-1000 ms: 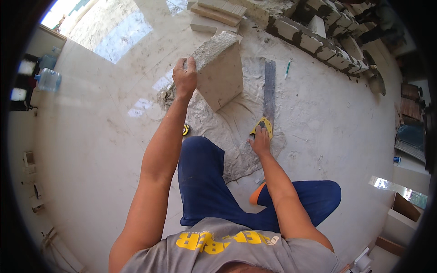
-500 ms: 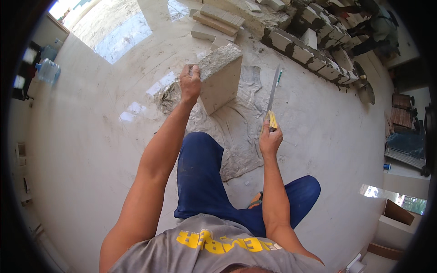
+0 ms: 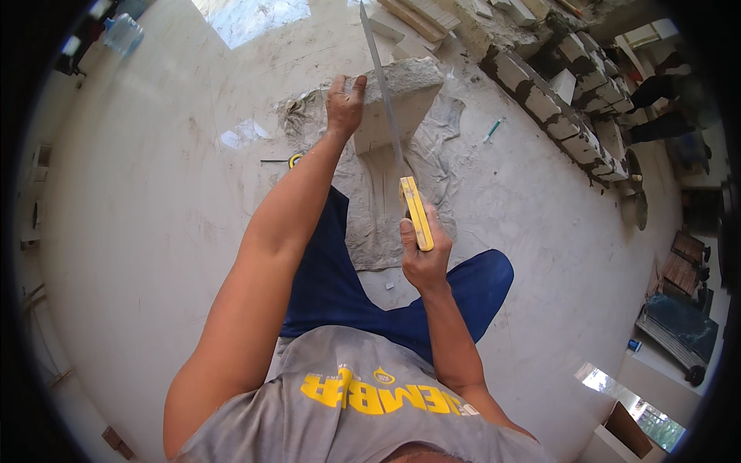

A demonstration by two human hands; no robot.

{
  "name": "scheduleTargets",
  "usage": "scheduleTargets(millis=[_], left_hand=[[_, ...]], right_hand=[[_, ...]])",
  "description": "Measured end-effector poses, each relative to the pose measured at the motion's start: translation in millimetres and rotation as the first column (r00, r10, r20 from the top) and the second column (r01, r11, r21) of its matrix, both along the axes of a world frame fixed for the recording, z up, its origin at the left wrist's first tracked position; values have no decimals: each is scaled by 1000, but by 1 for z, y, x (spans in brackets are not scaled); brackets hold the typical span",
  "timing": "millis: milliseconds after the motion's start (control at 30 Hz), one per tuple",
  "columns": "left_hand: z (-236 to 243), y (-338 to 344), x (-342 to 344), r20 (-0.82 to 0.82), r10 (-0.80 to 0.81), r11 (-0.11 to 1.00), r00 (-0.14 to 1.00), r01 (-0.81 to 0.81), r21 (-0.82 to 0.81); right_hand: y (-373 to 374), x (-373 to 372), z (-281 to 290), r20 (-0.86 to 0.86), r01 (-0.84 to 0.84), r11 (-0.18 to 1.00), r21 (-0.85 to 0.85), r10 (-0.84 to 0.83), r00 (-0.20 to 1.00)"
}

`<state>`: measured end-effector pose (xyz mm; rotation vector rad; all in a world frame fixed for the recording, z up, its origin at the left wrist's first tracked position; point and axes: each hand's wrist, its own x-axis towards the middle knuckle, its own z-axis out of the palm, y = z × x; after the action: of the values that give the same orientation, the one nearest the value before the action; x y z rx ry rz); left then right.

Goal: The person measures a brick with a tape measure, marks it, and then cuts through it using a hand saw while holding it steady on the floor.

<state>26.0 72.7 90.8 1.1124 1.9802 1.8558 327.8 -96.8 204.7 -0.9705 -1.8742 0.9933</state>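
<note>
My left hand (image 3: 345, 104) grips the upper left end of a pale concrete block (image 3: 407, 114), which stands upright with a rough, crumbly top. My right hand (image 3: 424, 247) is closed on the yellow handle of a handsaw (image 3: 417, 207). The long steel blade (image 3: 386, 100) points away from me and lies across the block's top, just right of my left hand. Beneath the block is a crumpled, dusty sheet (image 3: 370, 239). A yellow tape measure (image 3: 295, 160) peeks out beside my left forearm, and a green pen (image 3: 494, 130) lies to the block's right.
Stacked offcuts (image 3: 409, 23) lie beyond the block. A low wall of mortared blocks (image 3: 556, 116) runs along the upper right, with another person's dark legs (image 3: 656, 112) behind it. A water bottle (image 3: 122, 35) stands at upper left, a dark flat trolley (image 3: 678, 328) at right.
My right hand lifted the saw from the floor, tilted it upright and moved it left, bringing the blade over the block's top. My left hand stays on the block; the view has shifted.
</note>
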Motion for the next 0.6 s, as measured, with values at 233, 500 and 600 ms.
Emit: scheduleTargets(millis=[233,500,600], left_hand=[[7,-7,19,-18,23,1000,1000,-23,7],[7,-7,15,-64,54,999,997,-54,-1],[8,-7,17,-71,42,999,997,-41,6]], right_hand=[[-4,18,-18,-11,-27,995,-100,26,1000],[-23,31,-14,-1,-34,986,-166,34,999],[-25,35,-15,20,-22,996,-81,23,1000]])
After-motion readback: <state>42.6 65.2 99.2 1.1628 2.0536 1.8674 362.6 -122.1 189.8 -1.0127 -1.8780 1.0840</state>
